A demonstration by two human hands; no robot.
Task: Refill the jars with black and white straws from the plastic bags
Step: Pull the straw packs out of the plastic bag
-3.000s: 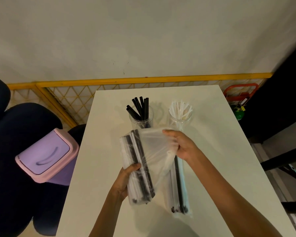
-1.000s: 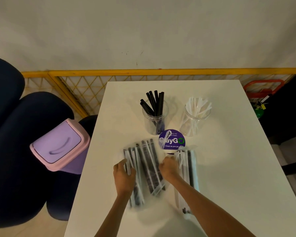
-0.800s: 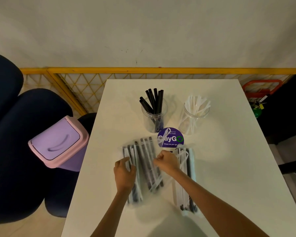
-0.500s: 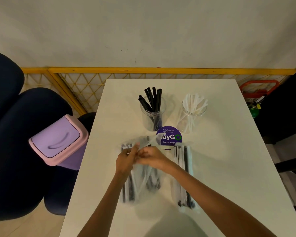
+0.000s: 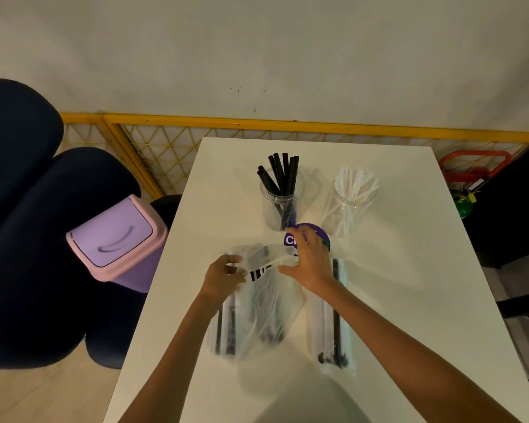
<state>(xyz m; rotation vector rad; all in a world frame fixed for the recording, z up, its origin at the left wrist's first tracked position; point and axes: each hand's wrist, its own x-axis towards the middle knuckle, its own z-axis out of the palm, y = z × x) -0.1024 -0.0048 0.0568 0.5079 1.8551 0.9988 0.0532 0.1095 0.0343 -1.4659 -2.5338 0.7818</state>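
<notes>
Plastic film of the near bag (image 5: 258,309) lies at six o'clock on the table (image 5: 409,270), its straws running six to twelve, mouth towards the jars. The left hand (image 5: 225,277) pinches the mouth's nine o'clock lip. The right hand (image 5: 310,265), fingers splayed, meets the three o'clock lip, grip unclear. The black-straw jar (image 5: 283,198) stands at twelve, the white-straw jar (image 5: 353,201) at one.

Head-worn view, steeply down at table (image 5: 409,300)

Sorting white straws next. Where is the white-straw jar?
Head view: the white-straw jar stands right of the black-straw jar, toward the far edge of the table, just behind the purple sticker.
</notes>
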